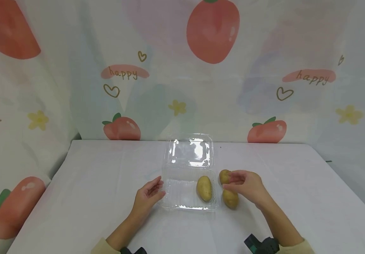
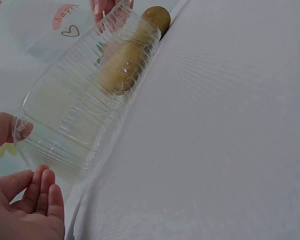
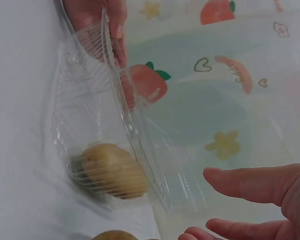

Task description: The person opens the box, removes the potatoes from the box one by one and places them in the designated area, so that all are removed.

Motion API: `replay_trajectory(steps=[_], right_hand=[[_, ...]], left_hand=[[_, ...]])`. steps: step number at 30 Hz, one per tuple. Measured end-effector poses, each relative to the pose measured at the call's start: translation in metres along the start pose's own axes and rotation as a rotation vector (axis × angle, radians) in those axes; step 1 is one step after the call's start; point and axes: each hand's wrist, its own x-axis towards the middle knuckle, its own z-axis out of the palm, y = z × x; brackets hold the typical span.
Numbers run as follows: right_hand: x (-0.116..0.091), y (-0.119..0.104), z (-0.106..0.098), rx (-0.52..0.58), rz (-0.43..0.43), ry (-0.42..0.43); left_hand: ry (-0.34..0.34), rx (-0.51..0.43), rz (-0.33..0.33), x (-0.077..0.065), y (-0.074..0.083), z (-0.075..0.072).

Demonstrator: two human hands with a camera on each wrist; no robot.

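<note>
A hinged clear plastic container (image 1: pixel 182 204) lies with its lid raised at the back. One potato (image 1: pixel 204 188) sits in its right half. My left hand (image 1: pixel 149 195) is at the container's left edge, its thumb overlapping the rim in the left wrist view and its other fingers loosely bent. To the right of the container, my right hand (image 1: pixel 247 185) hovers over two more potatoes, a farther potato (image 1: pixel 224 176) and a nearer potato (image 1: pixel 230 199). In the right wrist view its thumb and fingers stand apart with nothing between them.
A white cloth (image 1: pixel 106 176) covers the table. Behind and beside it hangs a printed curtain (image 1: pixel 214 98) with fruit, hearts and flowers. The clear lid (image 1: pixel 190 148) stands up toward the table's back edge.
</note>
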Motion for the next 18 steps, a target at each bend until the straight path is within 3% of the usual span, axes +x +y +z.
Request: replay_trajectory(steps=[11, 15, 18], right_hand=[[0.009, -0.017, 0.018, 0.024, -0.033, -0.043], [0.01, -0.023, 0.026, -0.03, -0.042, -0.026], [0.011, -0.028, 0.035, -0.132, -0.05, -0.014]], left_hand=[[-0.003, 0.022, 0.001, 0.0, 0.001, 0.001], [-0.004, 0.019, -0.002, 0.001, 0.002, 0.0], [-0.005, 0.008, -0.009, 0.001, 0.002, -0.001]])
